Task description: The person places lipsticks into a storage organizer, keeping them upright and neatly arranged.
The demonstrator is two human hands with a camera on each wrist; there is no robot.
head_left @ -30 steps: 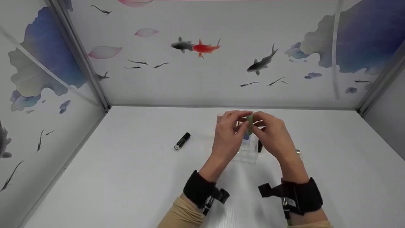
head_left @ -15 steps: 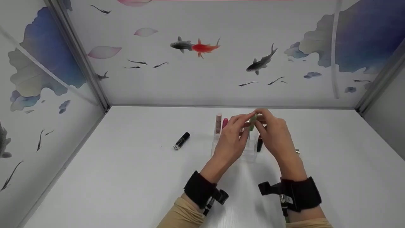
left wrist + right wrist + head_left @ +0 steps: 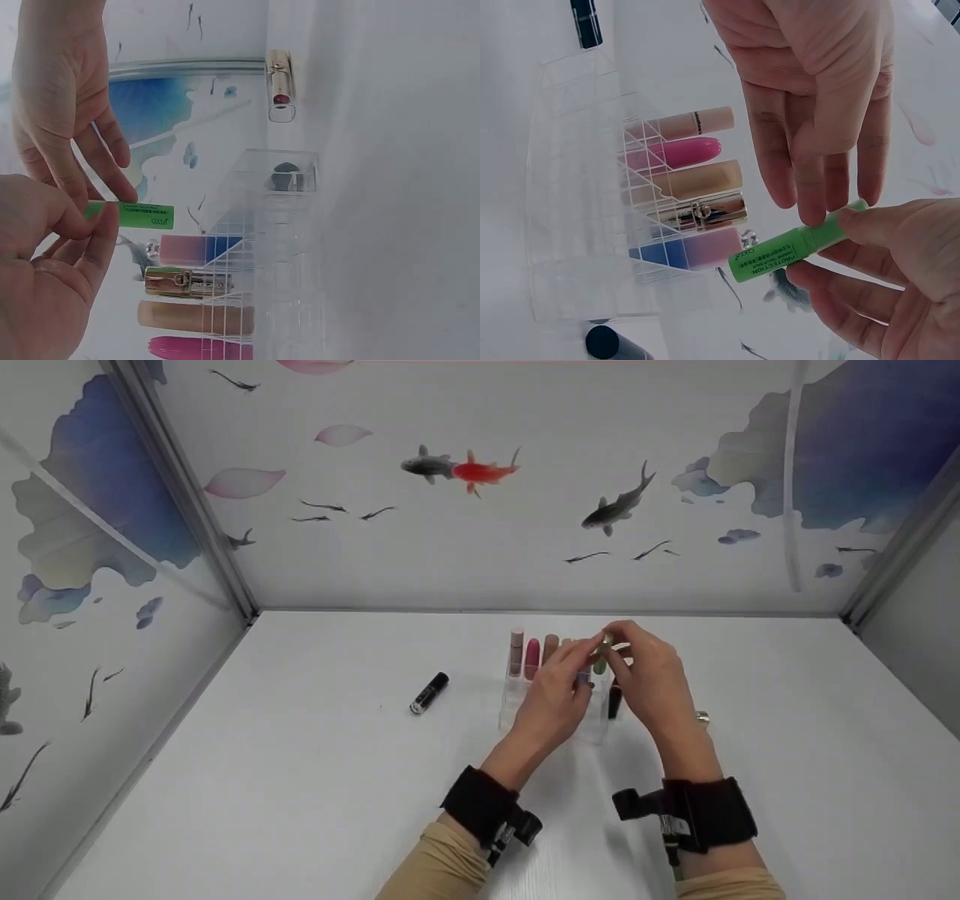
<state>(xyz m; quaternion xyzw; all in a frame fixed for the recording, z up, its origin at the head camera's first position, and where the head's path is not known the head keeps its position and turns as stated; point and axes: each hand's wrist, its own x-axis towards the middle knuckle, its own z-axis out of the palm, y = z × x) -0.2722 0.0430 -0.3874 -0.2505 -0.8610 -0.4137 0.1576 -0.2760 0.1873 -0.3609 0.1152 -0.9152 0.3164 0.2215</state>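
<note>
Above a clear lipstick holder (image 3: 562, 195), a bright green lip balm tube (image 3: 769, 259) with dark printing is held off the table. My right hand (image 3: 649, 671) pinches it between thumb and fingers in the right wrist view. My left hand (image 3: 551, 690) also pinches it with thumb and finger in the left wrist view (image 3: 45, 262). The tube's printed end sticks out free of the fingers. Below it, the holder's back row bears a pale pink tube (image 3: 712, 120), a hot pink one (image 3: 697, 151), a tan one (image 3: 716, 178), a gold lipstick (image 3: 720, 212) and a pink-and-blue tube (image 3: 705, 249).
A black tube with a clear end (image 3: 429, 694) lies left of the holder. Another black tube (image 3: 615, 701) is at its right side, partly hidden by my right hand. A gold lipstick with a clear cap (image 3: 279, 82) lies farther right. Walls printed with fish bound the white table.
Both hands have shifted slightly to the right with the lip balm, which has tilted. My left hand has moved lower, uncovering more tubes in the holder.
</note>
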